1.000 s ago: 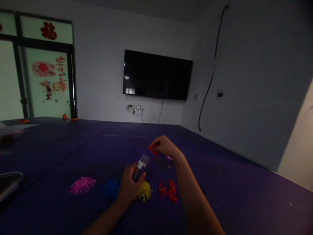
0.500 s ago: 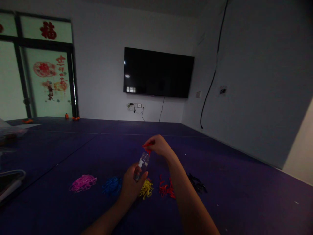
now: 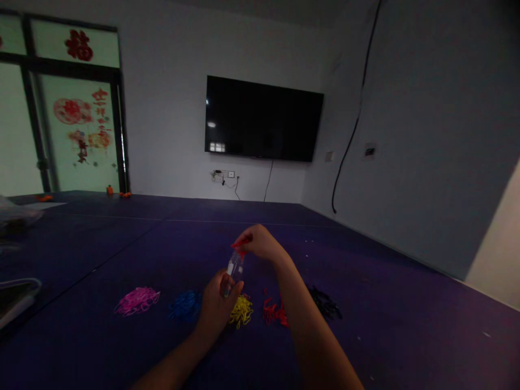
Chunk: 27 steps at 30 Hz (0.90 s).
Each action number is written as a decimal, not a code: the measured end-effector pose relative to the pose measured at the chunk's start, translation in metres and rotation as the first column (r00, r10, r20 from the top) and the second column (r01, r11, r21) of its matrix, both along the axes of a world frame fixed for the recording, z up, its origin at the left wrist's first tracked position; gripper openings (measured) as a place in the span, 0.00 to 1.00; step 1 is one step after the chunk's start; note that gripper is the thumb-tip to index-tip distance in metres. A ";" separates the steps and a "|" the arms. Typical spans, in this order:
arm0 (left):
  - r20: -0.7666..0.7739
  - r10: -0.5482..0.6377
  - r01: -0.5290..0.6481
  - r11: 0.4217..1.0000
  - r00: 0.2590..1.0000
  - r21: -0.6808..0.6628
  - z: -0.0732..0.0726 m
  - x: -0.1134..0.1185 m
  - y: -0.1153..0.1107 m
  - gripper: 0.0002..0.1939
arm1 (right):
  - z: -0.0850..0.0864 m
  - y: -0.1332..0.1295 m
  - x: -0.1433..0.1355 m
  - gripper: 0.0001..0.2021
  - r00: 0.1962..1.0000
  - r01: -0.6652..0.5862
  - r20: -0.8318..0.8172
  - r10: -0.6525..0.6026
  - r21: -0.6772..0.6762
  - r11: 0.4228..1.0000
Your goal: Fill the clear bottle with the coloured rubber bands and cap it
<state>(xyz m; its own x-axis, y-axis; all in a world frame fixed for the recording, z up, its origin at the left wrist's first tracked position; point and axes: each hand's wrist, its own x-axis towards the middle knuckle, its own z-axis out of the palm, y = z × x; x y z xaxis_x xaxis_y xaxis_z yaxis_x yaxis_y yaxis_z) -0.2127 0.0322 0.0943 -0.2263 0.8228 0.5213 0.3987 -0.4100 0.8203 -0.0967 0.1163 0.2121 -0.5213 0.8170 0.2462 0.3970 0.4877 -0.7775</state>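
My left hand (image 3: pixel 218 304) is wrapped round a small clear plastic bottle (image 3: pixel 234 269), tilted with its mouth up and away from me. Over that mouth my right hand (image 3: pixel 259 242) pinches several red rubber bands (image 3: pixel 239 248), which touch or hang just at the opening. On the purple surface below lie loose piles of bands: pink (image 3: pixel 138 301), blue (image 3: pixel 185 306), yellow (image 3: pixel 241 311), red (image 3: pixel 274 312) and black (image 3: pixel 324 303). My right forearm partly covers the red and black piles, and my left hand covers the edge of the yellow one.
A white-rimmed tray or box (image 3: pixel 21 298) and a clear plastic bag (image 3: pixel 16 216) sit at the left edge. Small orange objects (image 3: pixel 109 190) lie by the glass door. A dark television (image 3: pixel 264 119) hangs on the far wall, and a black cable (image 3: pixel 352 135) dangles at right.
My right hand has moved slightly left and lower, bringing the red rubber bands closer onto the bottle's mouth. The bottle has shifted slightly left in my left hand.
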 end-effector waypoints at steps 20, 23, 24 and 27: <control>0.052 -0.004 0.005 1.000 0.999 -0.013 -0.012 -0.001 0.004 0.21 | 0.013 -0.015 0.004 0.08 0.946 0.032 0.312 -0.084 0.169 0.985; 0.008 0.013 -0.013 1.000 1.000 -0.025 -0.014 -0.003 0.004 0.22 | 0.013 -0.017 0.005 0.08 0.946 0.038 0.314 -0.078 0.130 0.991; -0.011 0.016 -0.016 1.000 1.000 -0.027 -0.014 -0.003 0.004 0.22 | 0.013 -0.017 0.005 0.08 0.947 0.036 0.315 -0.070 0.112 0.993; -0.052 0.014 -0.014 1.000 0.999 -0.005 -0.015 -0.005 0.004 0.21 | 0.013 -0.016 0.008 0.06 0.945 0.002 0.327 -0.024 0.067 0.998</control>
<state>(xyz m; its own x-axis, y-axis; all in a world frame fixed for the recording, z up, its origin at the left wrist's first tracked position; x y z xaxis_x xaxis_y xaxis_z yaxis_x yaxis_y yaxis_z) -0.2174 0.0357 0.0795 -0.2107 0.8226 0.5282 0.4467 -0.3996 0.8005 -0.0886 0.1007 0.2252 -0.5716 0.8122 0.1169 0.6307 0.5259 -0.5706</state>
